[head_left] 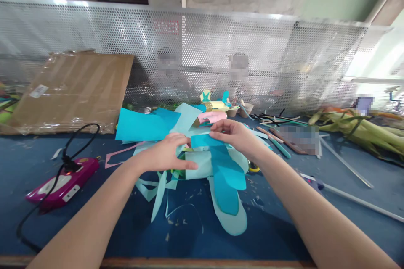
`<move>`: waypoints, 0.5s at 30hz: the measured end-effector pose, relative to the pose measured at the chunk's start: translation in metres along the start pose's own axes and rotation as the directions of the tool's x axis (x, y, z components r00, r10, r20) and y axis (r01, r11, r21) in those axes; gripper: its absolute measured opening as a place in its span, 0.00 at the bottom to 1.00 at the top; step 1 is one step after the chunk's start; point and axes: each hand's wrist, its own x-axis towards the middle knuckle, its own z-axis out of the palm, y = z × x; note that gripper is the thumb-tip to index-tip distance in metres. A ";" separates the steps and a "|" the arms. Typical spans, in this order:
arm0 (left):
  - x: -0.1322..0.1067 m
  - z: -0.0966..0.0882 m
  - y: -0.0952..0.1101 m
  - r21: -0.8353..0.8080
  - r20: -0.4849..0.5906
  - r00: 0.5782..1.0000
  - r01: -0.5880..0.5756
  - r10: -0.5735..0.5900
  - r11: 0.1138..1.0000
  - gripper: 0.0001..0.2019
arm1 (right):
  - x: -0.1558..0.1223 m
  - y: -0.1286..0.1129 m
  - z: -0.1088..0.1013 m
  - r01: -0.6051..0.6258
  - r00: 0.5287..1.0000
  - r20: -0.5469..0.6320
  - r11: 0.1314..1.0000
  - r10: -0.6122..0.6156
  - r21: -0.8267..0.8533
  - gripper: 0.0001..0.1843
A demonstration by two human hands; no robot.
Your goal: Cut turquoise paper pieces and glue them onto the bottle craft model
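Note:
Both hands are over a pile of blue and pale-blue cut sheets at the middle of the table. My right hand [232, 134] pinches the upper edge of a bright-blue sheet piece [201, 141]. At that piece's left end is my left hand [167, 151], its thumb spread away from the fingers over a pale-blue sheet [200, 166]. I cannot make out whether the left fingertips touch the blue piece. Below lie long rounded blue cutouts [225, 199] on a larger pale-blue rounded piece [235, 225]. A bright-blue sheet [143, 125] lies behind my left hand.
A magenta power strip [66, 183] with a black cord lies left, before a cardboard sheet [75, 92]. At right are a glue gun [311, 181] with a long stick, a phone-like slab [296, 138] and green husk-like material [362, 130]. A perforated metal screen [202, 50] stands behind.

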 end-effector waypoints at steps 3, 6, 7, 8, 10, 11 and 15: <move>0.003 0.004 0.007 -0.132 -0.139 0.990 -0.004 -0.015 0.991 0.28 | 0.000 0.002 0.004 0.042 0.997 0.058 0.999 -0.043 0.012 0.13; 0.006 0.009 0.010 -0.250 -0.274 0.962 -0.065 -0.006 0.966 0.22 | -0.002 0.002 0.011 0.095 0.993 0.069 0.995 -0.096 0.009 0.13; 0.007 0.010 0.011 -0.268 -0.299 0.954 -0.073 -0.011 0.961 0.20 | -0.003 0.001 0.013 0.110 0.992 0.065 0.994 -0.109 0.002 0.13; 0.008 0.011 0.011 -0.284 -0.313 0.949 -0.068 -0.026 0.956 0.18 | -0.004 0.000 0.015 0.121 0.991 0.063 0.993 -0.120 -0.007 0.14; 0.009 0.012 0.010 -0.321 -0.313 0.947 -0.038 -0.068 0.946 0.16 | -0.005 -0.003 0.015 0.132 0.990 0.059 0.990 -0.130 -0.043 0.14; 0.009 0.012 0.010 -0.343 -0.306 0.948 -0.026 -0.086 0.939 0.15 | -0.006 -0.006 0.013 0.132 0.991 0.049 0.988 -0.128 -0.075 0.14; 0.011 0.011 0.009 -0.419 -0.281 0.955 -0.032 -0.096 0.907 0.14 | -0.008 -0.019 -0.019 0.008 0.996 -0.076 0.893 -0.047 -0.449 0.17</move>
